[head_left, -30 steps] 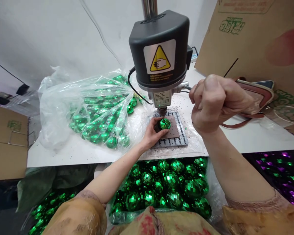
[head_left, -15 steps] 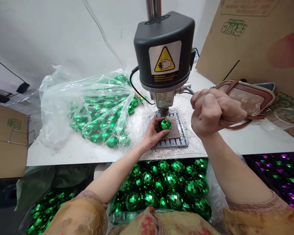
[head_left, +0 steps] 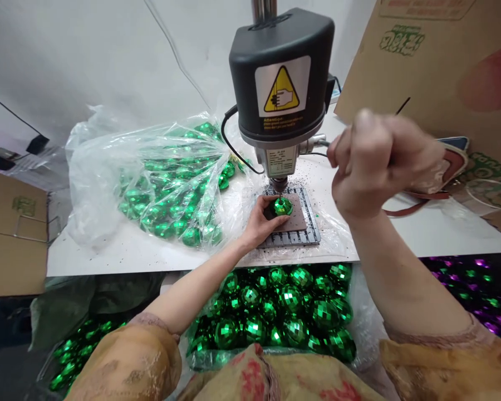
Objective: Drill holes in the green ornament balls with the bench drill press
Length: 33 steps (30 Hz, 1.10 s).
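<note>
My left hand [head_left: 262, 219] is closed around the left side of a shiny green faceted ball [head_left: 283, 206]. The ball rests on a brown pad [head_left: 296, 214] on the slotted metal base [head_left: 313, 223] of a drill press [head_left: 281, 83], right under the chuck [head_left: 279, 185]. My right hand [head_left: 373, 161], a little blurred, makes a fist around the drill press's lever [head_left: 324, 143], of which only the end near the machine shows. Dark shavings are scattered about the base.
A clear plastic bag [head_left: 96, 184] with green balls lies left of the machine. Below the table edge sits a bag of green faceted balls [head_left: 292, 301]. Purple and green balls [head_left: 480, 289] are at lower right. A pouch [head_left: 451, 172] and a cardboard box [head_left: 434, 67] stand at right.
My right hand has risen and come nearer to me with the lever. The chuck sits slightly higher off the ball. My left hand stays on the ball.
</note>
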Each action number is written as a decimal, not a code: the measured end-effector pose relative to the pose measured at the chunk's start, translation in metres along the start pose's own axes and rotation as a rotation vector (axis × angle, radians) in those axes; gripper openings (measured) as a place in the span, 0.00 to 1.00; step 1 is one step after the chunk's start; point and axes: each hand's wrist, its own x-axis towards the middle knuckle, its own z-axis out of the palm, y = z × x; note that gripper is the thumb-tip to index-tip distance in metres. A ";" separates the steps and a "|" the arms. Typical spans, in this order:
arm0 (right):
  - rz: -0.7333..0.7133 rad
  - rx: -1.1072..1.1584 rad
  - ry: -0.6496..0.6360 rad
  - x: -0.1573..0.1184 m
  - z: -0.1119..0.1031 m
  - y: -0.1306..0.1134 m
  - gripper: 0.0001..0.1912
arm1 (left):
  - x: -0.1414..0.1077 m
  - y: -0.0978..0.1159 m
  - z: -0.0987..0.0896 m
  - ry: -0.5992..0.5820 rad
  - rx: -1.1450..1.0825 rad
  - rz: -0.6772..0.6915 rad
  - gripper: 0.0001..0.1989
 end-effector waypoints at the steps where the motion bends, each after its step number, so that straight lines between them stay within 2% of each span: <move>1: -0.019 0.031 0.056 0.010 0.005 -0.002 0.25 | 0.000 0.003 0.000 0.021 0.025 0.001 0.28; 4: -0.070 0.152 0.053 0.038 0.020 0.001 0.23 | -0.009 0.019 -0.005 0.102 0.136 0.003 0.26; 6: -0.058 0.193 0.036 0.047 0.024 0.005 0.23 | -0.027 0.038 -0.013 0.090 0.258 -0.005 0.24; 8: -0.034 0.203 0.023 0.049 0.024 0.009 0.25 | -0.053 0.058 -0.022 -0.046 0.386 -0.003 0.23; 10: -0.022 0.203 0.003 0.047 0.022 0.010 0.28 | -0.086 0.073 -0.030 -0.259 0.488 0.022 0.21; 12: -0.020 0.196 -0.009 0.046 0.020 0.011 0.32 | -0.119 0.082 -0.034 -0.471 0.584 0.053 0.20; 14: -0.018 0.182 0.005 0.045 0.019 0.010 0.31 | -0.145 0.084 -0.035 -0.652 0.688 0.103 0.22; 16: -0.031 0.182 0.021 0.045 0.020 0.008 0.27 | -0.156 0.082 -0.037 -0.731 0.745 0.170 0.24; 17: -0.032 0.185 0.031 0.044 0.021 0.006 0.25 | -0.154 0.081 -0.040 -0.707 0.742 0.196 0.23; 18: -0.030 0.188 0.037 0.044 0.021 0.005 0.24 | -0.146 0.079 -0.044 -0.637 0.723 0.209 0.20; 20: -0.007 0.190 0.052 0.042 0.022 0.001 0.23 | -0.116 0.074 -0.060 -0.423 0.676 0.203 0.12; 22: 0.003 0.197 0.069 0.041 0.023 -0.001 0.22 | -0.068 0.063 -0.081 -0.208 0.669 0.177 0.11; 24: -0.005 0.209 0.081 0.039 0.024 -0.003 0.21 | -0.012 0.047 -0.103 -0.088 0.742 0.123 0.11; 26: -0.004 0.208 0.086 0.038 0.025 -0.004 0.20 | 0.040 0.028 -0.121 -0.032 0.885 0.055 0.13; 28: -0.001 0.194 0.094 0.038 0.026 -0.004 0.20 | 0.078 0.011 -0.133 -0.019 0.997 -0.054 0.14; 30: -0.021 0.186 0.100 0.038 0.027 -0.004 0.21 | 0.101 0.000 -0.140 -0.015 1.034 -0.130 0.14; 33: -0.059 0.176 0.108 0.038 0.026 -0.004 0.22 | 0.108 -0.004 -0.142 -0.021 1.013 -0.133 0.14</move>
